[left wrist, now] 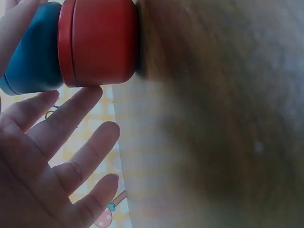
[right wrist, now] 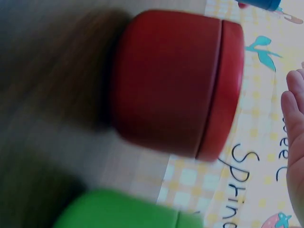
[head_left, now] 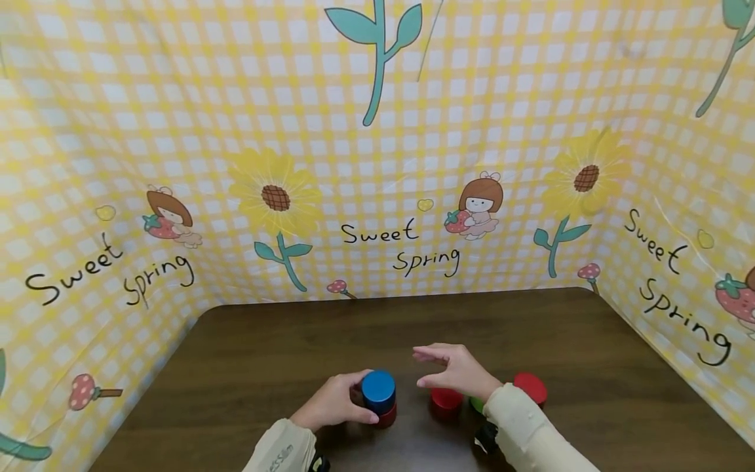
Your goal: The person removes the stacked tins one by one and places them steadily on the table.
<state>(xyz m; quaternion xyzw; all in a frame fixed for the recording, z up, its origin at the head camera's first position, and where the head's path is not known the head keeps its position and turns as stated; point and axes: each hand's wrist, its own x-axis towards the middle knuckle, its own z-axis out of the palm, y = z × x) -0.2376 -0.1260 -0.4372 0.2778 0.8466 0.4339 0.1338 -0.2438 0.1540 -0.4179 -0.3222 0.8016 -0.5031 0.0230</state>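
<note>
A blue round lidded tin [head_left: 379, 387] sits on top of a red tin [head_left: 386, 417], both upright on the table. My left hand [head_left: 335, 401] holds the blue tin from the left, thumb on the near side and fingers on the far side. In the left wrist view a fingertip lies at the side of the lower red tin [left wrist: 102, 42], while the other fingers are spread. Over another red tin [head_left: 445, 402], my right hand [head_left: 455, 371] hovers with extended fingers and nothing in its grasp. The right wrist view shows that red tin [right wrist: 171, 80] standing below the palm.
Partly behind the right wrist are a green tin [head_left: 476, 404] and a further red tin [head_left: 531, 387]. The brown wooden table [head_left: 271, 341] meets a yellow checked cloth [head_left: 377, 164] at the back and both sides.
</note>
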